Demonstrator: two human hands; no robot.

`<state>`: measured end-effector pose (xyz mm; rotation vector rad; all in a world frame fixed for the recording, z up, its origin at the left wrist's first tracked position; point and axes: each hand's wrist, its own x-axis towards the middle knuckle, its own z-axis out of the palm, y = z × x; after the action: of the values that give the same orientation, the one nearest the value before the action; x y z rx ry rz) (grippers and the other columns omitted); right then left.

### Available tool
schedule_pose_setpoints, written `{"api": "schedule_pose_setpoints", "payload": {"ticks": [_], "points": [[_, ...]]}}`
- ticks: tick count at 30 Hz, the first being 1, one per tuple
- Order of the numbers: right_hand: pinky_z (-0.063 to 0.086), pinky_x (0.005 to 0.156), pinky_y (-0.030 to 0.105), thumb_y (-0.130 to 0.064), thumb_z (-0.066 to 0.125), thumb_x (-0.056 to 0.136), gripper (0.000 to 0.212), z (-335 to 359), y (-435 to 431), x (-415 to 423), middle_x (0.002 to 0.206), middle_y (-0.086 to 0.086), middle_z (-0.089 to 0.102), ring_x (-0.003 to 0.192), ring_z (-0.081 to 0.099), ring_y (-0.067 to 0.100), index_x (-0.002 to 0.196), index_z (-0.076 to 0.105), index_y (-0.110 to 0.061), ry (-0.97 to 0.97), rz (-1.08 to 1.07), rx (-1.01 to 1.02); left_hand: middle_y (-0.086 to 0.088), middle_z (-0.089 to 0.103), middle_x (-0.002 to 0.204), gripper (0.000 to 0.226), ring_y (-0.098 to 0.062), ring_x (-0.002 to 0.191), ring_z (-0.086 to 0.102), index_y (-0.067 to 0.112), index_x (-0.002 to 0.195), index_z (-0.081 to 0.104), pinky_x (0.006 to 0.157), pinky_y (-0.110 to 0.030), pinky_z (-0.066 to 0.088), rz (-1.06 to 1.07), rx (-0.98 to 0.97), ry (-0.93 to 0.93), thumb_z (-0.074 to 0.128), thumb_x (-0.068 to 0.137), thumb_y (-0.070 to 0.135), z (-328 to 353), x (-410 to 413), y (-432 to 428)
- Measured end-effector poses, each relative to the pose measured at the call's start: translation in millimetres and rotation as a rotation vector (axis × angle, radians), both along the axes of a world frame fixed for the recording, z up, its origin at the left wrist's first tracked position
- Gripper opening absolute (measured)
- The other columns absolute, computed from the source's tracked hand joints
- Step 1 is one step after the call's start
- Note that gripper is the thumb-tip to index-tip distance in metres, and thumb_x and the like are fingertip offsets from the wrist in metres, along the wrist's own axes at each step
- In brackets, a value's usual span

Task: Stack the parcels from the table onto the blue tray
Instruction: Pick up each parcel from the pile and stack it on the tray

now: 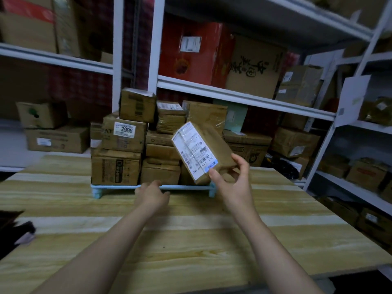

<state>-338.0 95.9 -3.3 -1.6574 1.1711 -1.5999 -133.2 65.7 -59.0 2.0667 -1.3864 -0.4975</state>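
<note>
My right hand [232, 183] grips a small brown parcel [214, 143] with a white shipping label, held tilted in the air in front of the right side of the stack. The blue tray [114, 187] stands on the wooden table at its far side, loaded with several cardboard parcels piled in rows; one box [125, 134] bears a "2996" label. My left hand [151, 194] hovers low by the tray's front edge, fingers loosely curled, holding nothing.
The wooden table [169, 240] stretches toward me. White metal shelving [244, 96] packed with cardboard and red boxes stands behind and to the right. A dark object [14, 228] lies at the table's left edge.
</note>
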Motion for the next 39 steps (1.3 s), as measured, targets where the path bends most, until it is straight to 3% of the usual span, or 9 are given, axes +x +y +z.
{"api": "schedule_pose_setpoints", "payload": {"ticks": [2, 3, 5, 10, 14, 22, 29, 39], "points": [[0.043, 0.084, 0.002, -0.031, 0.086, 0.074, 0.074, 19.6, -0.6, 18.9, 0.138, -0.002, 0.037, 0.115, 0.05, 0.004, 0.133, 0.041, -0.032, 0.044, -0.07, -0.109, -0.009, 0.04, 0.147, 0.056, -0.03, 0.137, 0.032, 0.023, 0.143, 0.044, 0.111, -0.038, 0.031, -0.03, 0.041, -0.082, 0.055, 0.093, 0.044, 0.5, 10.5, 2.6], [0.04, 0.086, 0.003, -0.034, 0.086, 0.073, 0.077, 29.3, -1.1, 28.2, 0.136, -0.005, 0.033, 0.112, 0.047, 0.002, 0.135, 0.04, -0.03, 0.07, -0.104, -0.15, -0.009, 0.038, 0.149, 0.056, -0.03, 0.137, 0.031, 0.023, 0.144, 0.043, 0.111, -0.038, 0.03, -0.03, 0.059, -0.111, 0.054, 0.094, 0.044, 1.1, 14.9, 4.7], [0.036, 0.092, 0.011, -0.041, 0.085, 0.072, 0.081, 48.6, -6.8, 49.2, 0.135, -0.007, 0.028, 0.116, 0.042, 0.002, 0.137, 0.039, -0.027, 0.108, -0.166, -0.216, -0.009, 0.037, 0.148, 0.053, -0.031, 0.136, 0.031, 0.023, 0.143, 0.043, 0.111, -0.039, 0.031, -0.02, 0.088, -0.158, 0.051, 0.095, 0.044, 6.2, 23.3, 6.8], [0.036, 0.101, 0.031, -0.054, 0.08, 0.073, 0.085, 84.4, -34.8, 102.4, 0.146, 0.004, 0.025, 0.133, 0.035, 0.024, 0.14, 0.035, -0.027, 0.221, -0.288, -0.298, -0.007, 0.047, 0.139, 0.047, -0.029, 0.131, 0.038, 0.019, 0.136, 0.049, 0.106, -0.039, 0.036, -0.072, 0.158, -0.204, 0.049, 0.096, 0.044, 16.2, 33.1, 6.9], [0.03, 0.091, 0.031, -0.059, 0.075, 0.076, 0.084, 118.4, -64.9, 137.5, 0.149, 0.011, 0.024, 0.132, 0.031, 0.031, 0.142, 0.034, -0.024, 0.299, -0.421, -0.29, -0.002, 0.049, 0.135, 0.04, -0.027, 0.127, 0.039, 0.023, 0.132, 0.052, 0.106, -0.041, 0.035, -0.074, 0.134, -0.303, 0.047, 0.096, 0.041, 11.3, 53.1, 3.2], [0.045, 0.091, 0.041, -0.062, 0.071, 0.078, 0.087, 152.3, -116.6, 181.0, 0.151, 0.017, 0.022, 0.133, 0.029, 0.036, 0.144, 0.032, -0.021, 0.438, -0.509, -0.179, 0.003, 0.043, 0.136, 0.036, -0.027, 0.131, 0.031, 0.027, 0.131, 0.055, 0.11, -0.045, 0.032, -0.1, 0.1, -0.372, 0.047, 0.098, 0.038, 2.2, 67.7, -6.2], [0.045, 0.096, 0.044, -0.065, 0.067, 0.081, 0.089, 165.2, -130.8, 197.1, 0.154, 0.019, 0.023, 0.135, 0.029, 0.038, 0.148, 0.031, -0.019, 0.548, -0.535, -0.142, 0.005, 0.044, 0.135, 0.035, -0.027, 0.132, 0.03, 0.028, 0.129, 0.059, 0.111, -0.044, 0.029, -0.093, 0.06, -0.358, 0.049, 0.097, 0.036, -2.2, 73.3, -8.9], [0.047, 0.092, 0.046, -0.071, 0.063, 0.079, 0.091, 175.6, -144.0, 196.2, 0.151, 0.016, 0.026, 0.133, 0.031, 0.037, 0.149, 0.034, -0.021, 0.563, -0.537, -0.125, 0.008, 0.044, 0.135, 0.036, -0.025, 0.126, 0.034, 0.027, 0.129, 0.06, 0.113, -0.045, 0.027, -0.063, 0.041, -0.391, 0.054, 0.094, 0.034, -9.6, 71.8, -17.0]]}}
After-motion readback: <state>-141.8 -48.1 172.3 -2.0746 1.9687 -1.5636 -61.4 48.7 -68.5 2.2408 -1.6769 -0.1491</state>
